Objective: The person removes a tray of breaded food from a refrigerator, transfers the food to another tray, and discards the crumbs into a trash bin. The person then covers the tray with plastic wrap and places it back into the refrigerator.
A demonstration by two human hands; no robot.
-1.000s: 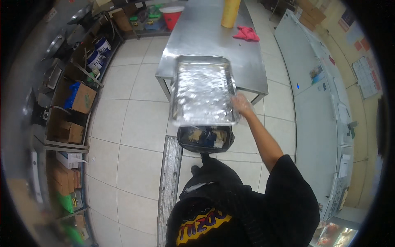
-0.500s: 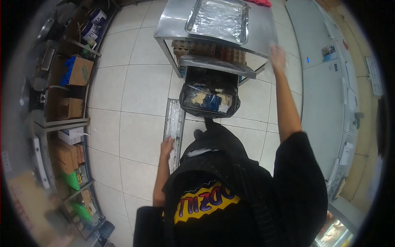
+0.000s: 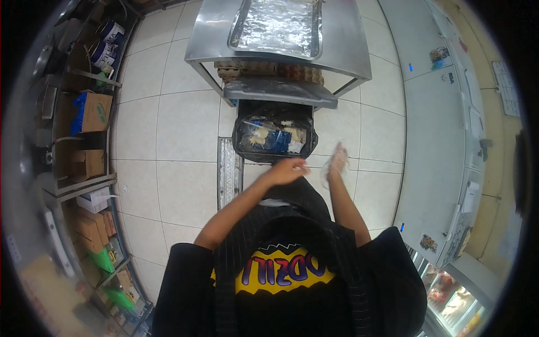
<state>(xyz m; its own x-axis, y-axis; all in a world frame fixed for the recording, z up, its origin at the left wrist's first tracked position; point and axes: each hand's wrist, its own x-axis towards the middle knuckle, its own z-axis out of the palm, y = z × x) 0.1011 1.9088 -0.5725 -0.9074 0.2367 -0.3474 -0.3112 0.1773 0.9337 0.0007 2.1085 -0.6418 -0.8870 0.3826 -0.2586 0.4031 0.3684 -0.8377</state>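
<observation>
My left hand is over my lap, just in front of a bin, its fingers loosely bent and apart with nothing seen in them. My right hand is to the right of the bin, in a loose clear plastic glove, fingers stretched out; nothing shows in it. Between and beyond the hands stands the black-lined bin, holding blue wrappers, pale scraps and clear plastic. Behind it, a grey lid leans tilted at the table's front.
A steel table bears a foil-lined tray; egg cartons are stacked beneath. A metal strip lies on the tiled floor at left. Shelves with cardboard boxes line the left, pale cabinets the right.
My left hand has moved up and right, from beside the metal strip to the bin's front. My right hand has dropped from the table's corner toward me. The view has shifted slightly.
</observation>
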